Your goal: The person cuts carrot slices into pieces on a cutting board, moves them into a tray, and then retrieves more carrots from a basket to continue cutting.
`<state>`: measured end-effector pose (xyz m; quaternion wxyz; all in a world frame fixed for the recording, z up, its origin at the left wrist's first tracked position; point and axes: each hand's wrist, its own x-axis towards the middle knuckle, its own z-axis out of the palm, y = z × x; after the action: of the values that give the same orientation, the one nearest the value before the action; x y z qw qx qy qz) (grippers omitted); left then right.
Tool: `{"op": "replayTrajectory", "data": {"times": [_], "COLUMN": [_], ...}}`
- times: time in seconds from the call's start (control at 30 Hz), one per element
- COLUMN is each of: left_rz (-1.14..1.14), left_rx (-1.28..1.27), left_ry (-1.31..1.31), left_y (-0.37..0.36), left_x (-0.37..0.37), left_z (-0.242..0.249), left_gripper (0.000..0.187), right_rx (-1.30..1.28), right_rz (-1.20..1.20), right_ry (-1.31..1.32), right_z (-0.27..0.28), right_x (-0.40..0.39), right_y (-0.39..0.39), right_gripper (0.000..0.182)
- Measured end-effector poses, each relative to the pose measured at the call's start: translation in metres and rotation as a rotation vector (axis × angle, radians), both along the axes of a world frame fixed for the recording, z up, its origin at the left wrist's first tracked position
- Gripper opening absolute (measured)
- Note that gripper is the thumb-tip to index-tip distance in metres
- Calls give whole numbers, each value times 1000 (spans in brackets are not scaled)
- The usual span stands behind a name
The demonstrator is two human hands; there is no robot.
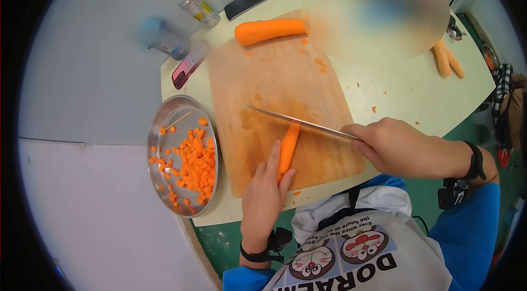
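Note:
My left hand (265, 195) grips a peeled piece of carrot (289, 152) against the wooden cutting board (258, 77), near the board's front edge. My right hand (379, 140) is closed round the handle of a kitchen knife (299, 121). The blade points left and crosses over the carrot's far, narrow end. A larger peeled carrot (269, 29) lies across the far end of the board. To the left of the board, a round metal tray (155, 181) holds many small carrot cubes (196, 164) and a thin stick.
Along the wall stand a drink can (198, 10) and a blue-topped bottle (164, 38). A black phone (251, 1) and a pink-edged phone (188, 68) lie nearby. More carrots (447, 59) rest at the right. A blurred patch hides the table's far side. Carrot scraps dot the tabletop (384, 85).

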<state>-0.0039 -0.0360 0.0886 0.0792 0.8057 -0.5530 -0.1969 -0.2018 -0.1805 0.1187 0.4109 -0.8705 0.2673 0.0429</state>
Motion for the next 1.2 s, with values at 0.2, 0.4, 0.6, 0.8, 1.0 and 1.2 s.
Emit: {"op": "replayTrajectory", "data": {"times": [0.2, 0.4, 0.6, 0.8, 1.0, 1.2], "left_rz": [43, 28, 68, 90, 96, 201], "left_rx": [51, -23, 25, 6, 7, 103], "left_ry": [23, -5, -61, -10, 2, 57], "left_y": [-2, 2, -1, -2, -1, -7], "left_x": [0, 4, -2, 0, 1, -5], "left_z": [2, -7, -5, -7, -9, 0], "left_gripper": [56, 57, 54, 47, 45, 35], "right_rx": [-35, 83, 83, 31, 20, 0], "right_rz": [67, 122, 182, 178, 190, 179], "right_ry": [-1, 50, -33, -76, -81, -76], "right_z": [-2, -4, -10, -15, -14, -14], "right_x": [0, -2, -7, -7, -5, -3], "right_y": [-2, -5, -13, -16, -21, -20], "right_gripper": [23, 36, 44, 46, 45, 42]}}
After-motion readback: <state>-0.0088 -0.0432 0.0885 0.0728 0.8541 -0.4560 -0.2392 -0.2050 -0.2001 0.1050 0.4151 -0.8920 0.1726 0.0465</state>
